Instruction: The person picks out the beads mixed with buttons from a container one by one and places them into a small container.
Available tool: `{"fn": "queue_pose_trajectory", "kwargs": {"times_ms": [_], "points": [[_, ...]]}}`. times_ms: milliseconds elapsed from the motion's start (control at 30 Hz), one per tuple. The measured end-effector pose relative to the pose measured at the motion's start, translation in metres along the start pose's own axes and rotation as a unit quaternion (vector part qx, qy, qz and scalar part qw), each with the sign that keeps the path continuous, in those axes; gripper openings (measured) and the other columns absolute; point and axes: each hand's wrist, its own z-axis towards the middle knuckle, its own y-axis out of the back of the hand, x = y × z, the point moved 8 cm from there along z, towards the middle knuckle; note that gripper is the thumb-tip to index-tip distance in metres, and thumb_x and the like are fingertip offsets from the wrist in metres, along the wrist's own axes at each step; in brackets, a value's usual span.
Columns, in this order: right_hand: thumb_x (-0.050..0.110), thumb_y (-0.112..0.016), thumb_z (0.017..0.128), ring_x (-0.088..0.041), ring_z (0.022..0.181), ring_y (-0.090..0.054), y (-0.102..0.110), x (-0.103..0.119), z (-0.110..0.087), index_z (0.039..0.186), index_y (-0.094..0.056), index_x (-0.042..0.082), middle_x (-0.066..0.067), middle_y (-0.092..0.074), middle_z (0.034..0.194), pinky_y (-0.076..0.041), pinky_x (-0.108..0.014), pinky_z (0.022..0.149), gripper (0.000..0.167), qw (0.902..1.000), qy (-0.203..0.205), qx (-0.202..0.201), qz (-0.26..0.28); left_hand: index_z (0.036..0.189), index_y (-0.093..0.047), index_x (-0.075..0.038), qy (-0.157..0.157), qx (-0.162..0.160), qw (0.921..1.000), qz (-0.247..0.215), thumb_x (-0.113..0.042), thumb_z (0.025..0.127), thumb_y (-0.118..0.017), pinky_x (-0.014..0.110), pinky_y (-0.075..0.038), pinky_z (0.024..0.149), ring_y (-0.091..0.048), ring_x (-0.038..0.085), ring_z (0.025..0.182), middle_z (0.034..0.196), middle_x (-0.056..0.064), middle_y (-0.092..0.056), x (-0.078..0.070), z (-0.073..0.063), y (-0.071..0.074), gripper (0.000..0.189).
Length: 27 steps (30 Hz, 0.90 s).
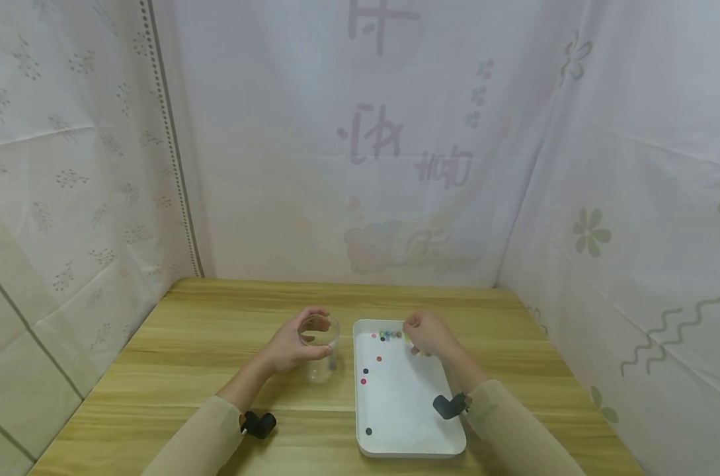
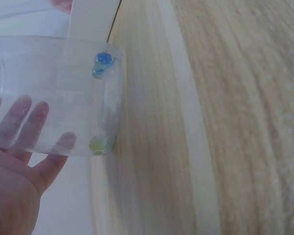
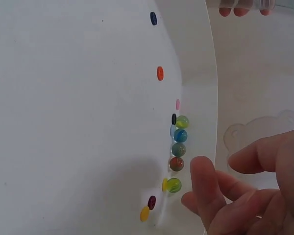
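In the head view my left hand (image 1: 291,347) curls round a clear plastic cup (image 1: 319,370) left of the white tray. The cup is upright, its base at or just above the table; I cannot tell which. Inside lie blue marbles (image 2: 103,59) and a yellow-green marble (image 2: 98,144). My right hand (image 1: 431,336) is over the tray's far right corner. Its thumb and fingers are loosely bent and apart, with nothing between them. Beside the fingertips, along the tray's far wall, are a green-yellow marble (image 3: 174,185), a red-brown marble (image 3: 177,164) and several more marbles.
The shallow white tray (image 1: 404,413) lies on the wooden table (image 1: 205,357). Small buttons are scattered in it, among them an orange button (image 3: 160,73), a dark blue button (image 3: 154,18) and a maroon button (image 3: 152,202). Patterned curtains (image 1: 276,165) hang behind and at both sides.
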Motion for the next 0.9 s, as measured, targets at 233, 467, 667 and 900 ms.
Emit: {"fn": "queue_pose_trajectory", "kwargs": {"times_ms": [233, 467, 667, 900], "points": [[0.024, -0.062, 0.108, -0.02, 0.073, -0.072, -0.007, -0.001, -0.004, 0.126, -0.072, 0.0, -0.014, -0.074, 0.108, -0.054, -0.031, 0.061, 0.032, 0.9997, -0.018, 0.006, -0.017, 0.153, -0.051, -0.014, 0.0, 0.0, 1.0, 0.0, -0.022, 0.092, -0.086, 0.07, -0.045, 0.118, -0.053, 0.051, 0.146, 0.149, 0.022, -0.064, -0.001, 0.0, 0.0, 0.071], [0.023, -0.063, 0.11, -0.019, 0.072, -0.069, -0.016, 0.003, -0.002, 0.131, -0.072, 0.001, -0.013, -0.076, 0.111, -0.051, -0.03, 0.059, 0.032, 0.9999, -0.008, 0.008, 0.003, 0.153, -0.051, -0.015, 0.002, -0.002, 1.0, 0.004, -0.022, 0.092, -0.087, 0.07, -0.045, 0.118, -0.056, 0.047, 0.145, 0.148, 0.02, -0.065, -0.002, 0.001, 0.0, 0.071], [0.023, -0.061, 0.111, -0.019, 0.069, -0.069, -0.025, 0.002, 0.003, 0.134, -0.071, 0.003, -0.014, -0.074, 0.117, -0.049, -0.028, 0.056, 0.031, 0.9998, 0.001, 0.011, 0.019, 0.153, -0.051, -0.013, -0.001, -0.005, 1.0, 0.008, -0.022, 0.092, -0.088, 0.07, -0.047, 0.117, -0.058, 0.047, 0.143, 0.148, 0.02, -0.066, -0.001, 0.001, 0.001, 0.071], [0.018, -0.062, 0.111, -0.019, 0.067, -0.069, -0.034, 0.003, 0.004, 0.129, -0.073, 0.007, -0.014, -0.074, 0.123, -0.043, -0.026, 0.053, 0.025, 0.998, 0.014, 0.016, 0.059, 0.152, -0.051, -0.011, 0.001, -0.005, 1.0, 0.009, -0.023, 0.093, -0.087, 0.071, -0.046, 0.117, -0.057, 0.048, 0.143, 0.149, 0.023, -0.065, 0.0, 0.0, 0.001, 0.07]]}}
